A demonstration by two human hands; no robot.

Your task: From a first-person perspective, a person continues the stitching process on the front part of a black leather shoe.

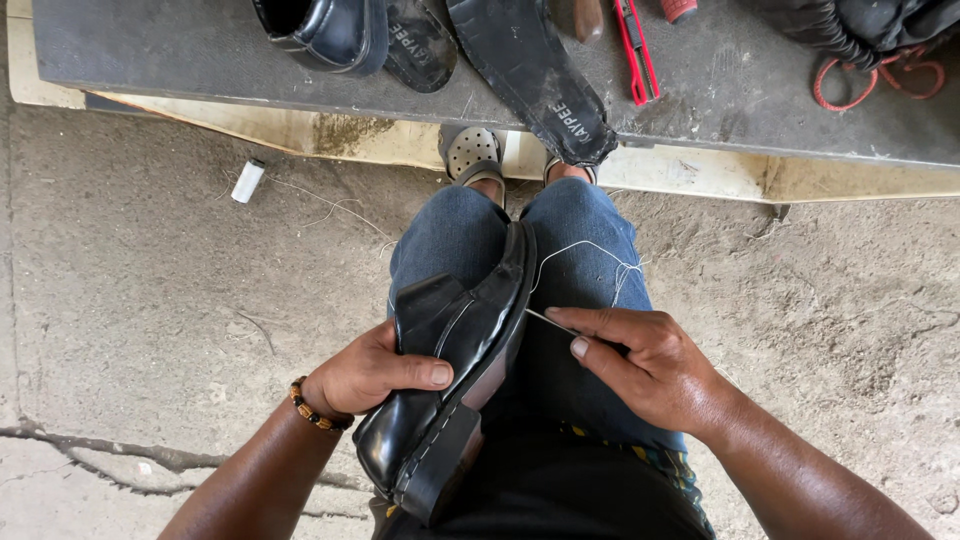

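A black leather shoe [450, 370] lies on its side across the person's lap, sole edge up and heel toward the camera, resting on the blue jeans [590, 250]. The left hand [365, 375] wraps around its upper, thumb pressed on the leather, gripping it firmly. The right hand [645, 365] pinches one thin needle [548, 320] between thumb and fingers, its tip touching the sole edge; a single white thread [590, 250] loops from it over the knee. One beaded bracelet [313, 410] circles the left wrist. On the dark bench [200, 60] ahead sit one more black shoe [325, 30], two loose insoles [535, 75], and one red utility knife [635, 50]. One white spool [247, 181] lies on the concrete floor [130, 300].
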